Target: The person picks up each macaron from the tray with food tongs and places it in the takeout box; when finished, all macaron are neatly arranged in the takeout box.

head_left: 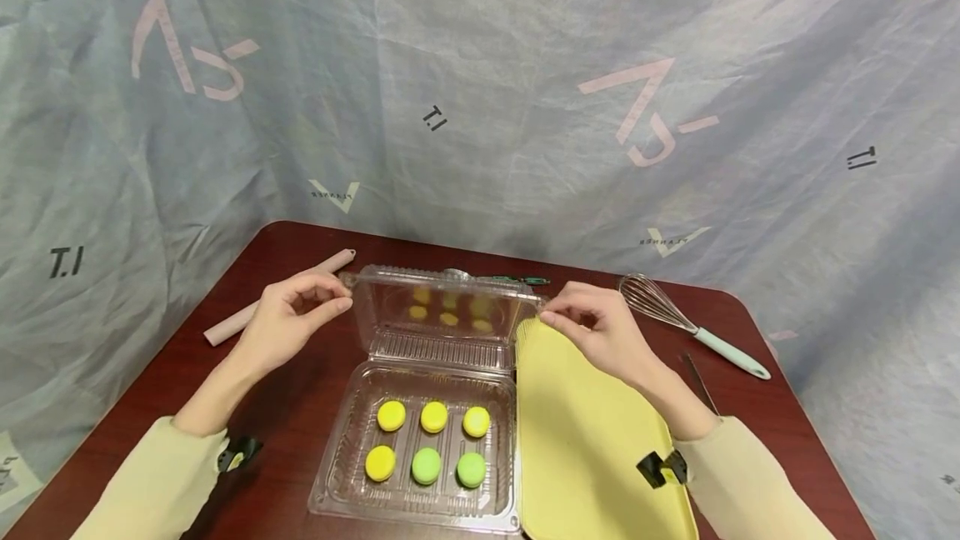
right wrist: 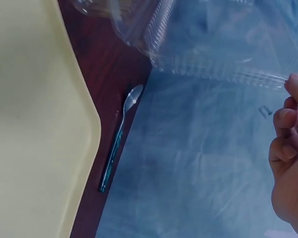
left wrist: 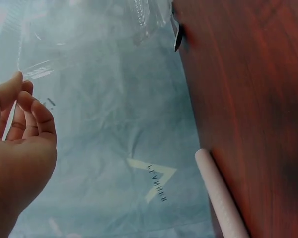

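A clear plastic clamshell box (head_left: 416,515) stands at the front middle of the table, its hinged lid (head_left: 382,307) raised at the back. Inside its base sit several yellow macarons (head_left: 391,416) and two green macarons (head_left: 426,466) in two rows. My left hand (head_left: 288,315) pinches the lid's left front corner between thumb and fingertips. At the opposite corner, my right hand (head_left: 600,327) pinches the lid edge the same way. In the right wrist view, the transparent lid (right wrist: 213,69) stretches to the thumb and index finger of that hand (right wrist: 293,148).
Right of the box lies a yellow tray (head_left: 585,440). A whisk (head_left: 701,332) rests at the back right, near a thin dark utensil (head_left: 699,382). A pale rolling pin (head_left: 232,323) lies at left. Behind the lid is a green-handled spoon (right wrist: 116,144). A grey cloth hangs behind the table.
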Demonstrator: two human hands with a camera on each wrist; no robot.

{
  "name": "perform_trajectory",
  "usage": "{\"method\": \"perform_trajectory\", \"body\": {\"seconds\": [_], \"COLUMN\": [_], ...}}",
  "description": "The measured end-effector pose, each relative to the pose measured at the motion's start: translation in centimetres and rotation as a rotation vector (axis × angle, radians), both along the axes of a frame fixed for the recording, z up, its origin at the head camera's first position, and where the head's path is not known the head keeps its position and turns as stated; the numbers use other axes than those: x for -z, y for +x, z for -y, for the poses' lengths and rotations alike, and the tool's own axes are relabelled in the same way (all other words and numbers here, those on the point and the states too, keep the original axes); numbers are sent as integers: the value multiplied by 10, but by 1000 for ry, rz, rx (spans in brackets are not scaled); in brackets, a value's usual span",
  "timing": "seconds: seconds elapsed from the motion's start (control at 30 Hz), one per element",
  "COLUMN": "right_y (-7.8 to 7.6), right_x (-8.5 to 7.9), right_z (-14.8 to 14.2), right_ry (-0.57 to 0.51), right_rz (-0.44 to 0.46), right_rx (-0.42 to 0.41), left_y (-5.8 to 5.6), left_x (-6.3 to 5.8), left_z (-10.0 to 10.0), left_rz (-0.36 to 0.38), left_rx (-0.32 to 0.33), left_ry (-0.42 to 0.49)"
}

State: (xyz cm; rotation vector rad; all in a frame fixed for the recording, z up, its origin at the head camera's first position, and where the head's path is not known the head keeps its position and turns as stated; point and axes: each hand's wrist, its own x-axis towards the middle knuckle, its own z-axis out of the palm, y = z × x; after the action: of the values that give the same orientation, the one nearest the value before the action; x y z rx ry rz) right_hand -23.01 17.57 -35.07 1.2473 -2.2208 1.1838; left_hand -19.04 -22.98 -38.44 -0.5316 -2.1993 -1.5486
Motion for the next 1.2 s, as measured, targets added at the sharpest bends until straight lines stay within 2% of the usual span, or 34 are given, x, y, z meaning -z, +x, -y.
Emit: {"method": "perform_trajectory", "body": {"seconds": [0.07, 0.27, 0.4, 0.53, 0.7, 0.8, 1.0, 1.2], "right_y": [8, 35, 53, 69, 82, 85, 90, 94], "right_x": [4, 13, 12, 15, 31, 41, 56, 68], "right_z": [-4, -6, -2, 0, -1, -2, -7, -11], "right_ry": [-9, -28, -8, 8, 12, 31, 141, 251], "right_rz": [-64, -316, -507, -674, -830, -887, -937, -926], "right_rx": [-46, -147, -160, -141, -137, -156, -192, -233], "left_y": [10, 37, 54, 68, 82, 90, 100, 105], "left_x": [0, 9, 17, 23, 27, 28, 36, 49], "left_z": [1, 7, 9, 7, 6, 6, 5, 7], "left_rz": [-56, -231, -316, -352, -442, -494, -510, -533], "left_rx": [19, 148, 201, 243, 243, 233, 188, 154], "left_ry": [-27, -103, -127, -136, -227, -303, -431, -545]}}
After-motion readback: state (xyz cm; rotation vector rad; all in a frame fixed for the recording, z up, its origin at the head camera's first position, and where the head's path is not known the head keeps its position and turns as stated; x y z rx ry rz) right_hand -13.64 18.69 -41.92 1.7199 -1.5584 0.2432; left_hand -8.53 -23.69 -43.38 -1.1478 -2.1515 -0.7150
